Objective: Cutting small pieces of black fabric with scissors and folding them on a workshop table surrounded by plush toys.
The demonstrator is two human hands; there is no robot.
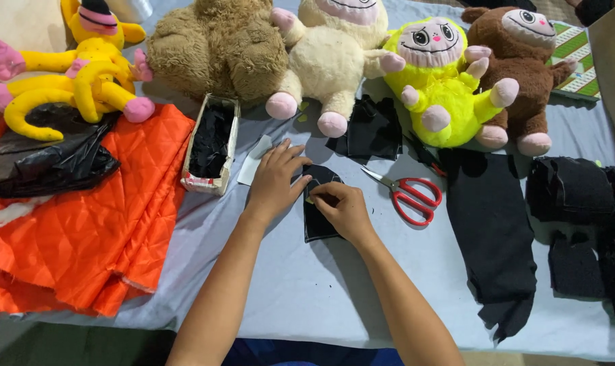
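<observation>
Nearest the camera, two bare forearms reach over a grey-blue worktop (321, 291). The right hand (345, 209) rests on a small black fabric piece (319, 224), its fingers (319, 198) pinched together on a small pale object against the cloth; what that object is cannot be told. The left hand (275, 179) lies flat just beside it, fingers (295, 150) spread apart, their tips pressing the upper left edge of the same piece. The fabric piece thus lies directly under both hands, near the worktop's middle.

Just right of the hands lie red-handled scissors (410, 195), blades towards the fabric piece. Further right, a long black cloth strip (494, 237) and stacked black cut pieces (578, 224). To the left, orange quilted fabric (84, 230) with a black plastic bag (43, 159) on it, and a narrow open box (211, 144) of black scraps.

Along the far edge sit plush toys: yellow (84, 74), tan (216, 47), cream (331, 61), neon yellow (443, 88), brown (524, 68).
</observation>
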